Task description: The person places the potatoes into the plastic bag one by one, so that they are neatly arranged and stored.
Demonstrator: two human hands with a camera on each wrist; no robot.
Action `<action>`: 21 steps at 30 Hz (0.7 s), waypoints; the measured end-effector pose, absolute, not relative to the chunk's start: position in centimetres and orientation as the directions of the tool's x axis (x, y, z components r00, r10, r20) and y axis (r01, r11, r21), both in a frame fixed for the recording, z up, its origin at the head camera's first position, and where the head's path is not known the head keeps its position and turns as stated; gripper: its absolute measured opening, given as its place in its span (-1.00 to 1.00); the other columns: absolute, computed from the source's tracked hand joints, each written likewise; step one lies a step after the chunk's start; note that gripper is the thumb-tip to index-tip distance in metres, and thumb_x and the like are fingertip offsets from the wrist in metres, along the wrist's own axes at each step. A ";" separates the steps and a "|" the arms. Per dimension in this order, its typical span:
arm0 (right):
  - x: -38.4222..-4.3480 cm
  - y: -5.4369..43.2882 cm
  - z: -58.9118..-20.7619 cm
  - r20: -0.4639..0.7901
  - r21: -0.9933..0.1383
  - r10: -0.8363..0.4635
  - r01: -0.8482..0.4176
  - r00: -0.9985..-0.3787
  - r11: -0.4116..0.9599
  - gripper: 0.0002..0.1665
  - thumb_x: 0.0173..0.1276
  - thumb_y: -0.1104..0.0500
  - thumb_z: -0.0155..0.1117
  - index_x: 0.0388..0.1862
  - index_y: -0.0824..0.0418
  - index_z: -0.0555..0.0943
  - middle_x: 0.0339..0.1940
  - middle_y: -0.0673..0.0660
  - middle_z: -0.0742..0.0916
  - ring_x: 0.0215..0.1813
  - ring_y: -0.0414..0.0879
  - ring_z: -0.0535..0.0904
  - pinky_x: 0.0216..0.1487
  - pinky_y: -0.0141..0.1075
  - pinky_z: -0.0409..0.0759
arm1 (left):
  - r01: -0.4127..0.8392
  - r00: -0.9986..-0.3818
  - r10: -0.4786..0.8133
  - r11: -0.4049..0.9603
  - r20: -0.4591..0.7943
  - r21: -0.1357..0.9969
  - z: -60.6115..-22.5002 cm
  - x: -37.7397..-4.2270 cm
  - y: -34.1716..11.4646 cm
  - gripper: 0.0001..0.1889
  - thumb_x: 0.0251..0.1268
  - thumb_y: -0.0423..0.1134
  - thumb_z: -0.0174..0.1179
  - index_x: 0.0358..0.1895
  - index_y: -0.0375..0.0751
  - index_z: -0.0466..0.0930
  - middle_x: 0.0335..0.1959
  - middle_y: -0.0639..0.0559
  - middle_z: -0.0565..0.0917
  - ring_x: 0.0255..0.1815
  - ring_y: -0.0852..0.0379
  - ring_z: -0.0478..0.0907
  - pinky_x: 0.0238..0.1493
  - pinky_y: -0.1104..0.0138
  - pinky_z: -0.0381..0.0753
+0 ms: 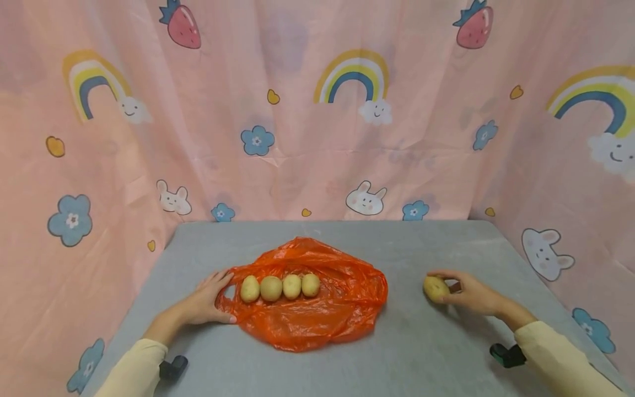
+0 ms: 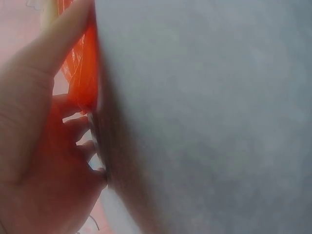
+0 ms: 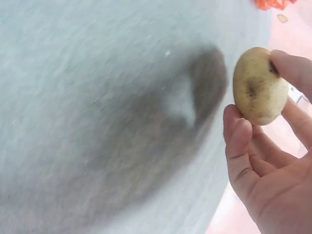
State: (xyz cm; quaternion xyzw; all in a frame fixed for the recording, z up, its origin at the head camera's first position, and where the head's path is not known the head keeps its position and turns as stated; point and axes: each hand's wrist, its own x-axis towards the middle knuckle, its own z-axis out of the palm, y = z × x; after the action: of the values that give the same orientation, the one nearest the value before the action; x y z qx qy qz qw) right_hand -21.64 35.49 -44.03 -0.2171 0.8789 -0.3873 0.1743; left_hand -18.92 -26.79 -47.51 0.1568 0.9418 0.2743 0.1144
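An orange-red plastic bag (image 1: 317, 325) lies spread flat on the table, with several potatoes (image 1: 270, 288) in a row on its left half. At the bag's left end, my left hand (image 1: 208, 299) rests with fingers and thumb spread apart, touching the edge. The left wrist view shows a fold of the bag (image 2: 84, 73) by the thumb. Off to the right of the bag, my right hand (image 1: 471, 296) pinches a single potato (image 1: 435, 289) between thumb and fingers. In the right wrist view this potato (image 3: 260, 87) has dark spots and appears raised off the table.
The grey table (image 1: 407, 353) has its far edge against a pink curtain (image 1: 307, 182) printed with rainbows, rabbits and flowers. The curtain also hangs along both sides. Dark wrist mounts (image 1: 507, 355) sit beside the forearms.
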 end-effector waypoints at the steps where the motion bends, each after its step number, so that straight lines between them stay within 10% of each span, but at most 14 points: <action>1: -21.6 35.3 -43.9 -0.130 -0.756 -0.500 -0.241 -0.856 0.609 -0.26 0.38 0.21 0.35 0.42 0.52 0.34 0.34 0.60 0.47 -0.01 0.01 0.63 -0.13 -0.40 0.61 | 0.233 -0.924 0.358 0.801 -0.130 0.552 -47.5 -18.9 -26.8 0.20 -0.06 0.15 0.55 0.56 -0.40 0.10 0.62 -0.44 0.03 0.59 -0.57 -0.15 0.48 -0.45 -0.18; 21: -21.5 30.8 -42.1 -0.046 -0.808 -0.438 -0.224 -0.898 0.545 -0.27 0.41 0.14 0.35 0.47 0.35 0.36 0.38 0.46 0.52 0.00 0.03 0.68 -0.05 -0.42 0.66 | 0.227 -0.923 0.359 0.799 -0.138 0.557 -47.4 -18.9 -26.8 0.21 -0.06 0.17 0.54 0.57 -0.39 0.09 0.63 -0.43 0.01 0.60 -0.55 -0.18 0.49 -0.44 -0.20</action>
State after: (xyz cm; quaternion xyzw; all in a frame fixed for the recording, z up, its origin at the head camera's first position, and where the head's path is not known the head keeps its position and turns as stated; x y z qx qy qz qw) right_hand -21.49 30.79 -42.05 -0.1901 0.8705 -0.4373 0.1219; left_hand -18.93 -26.85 -47.44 0.1556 0.9408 0.2764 0.1192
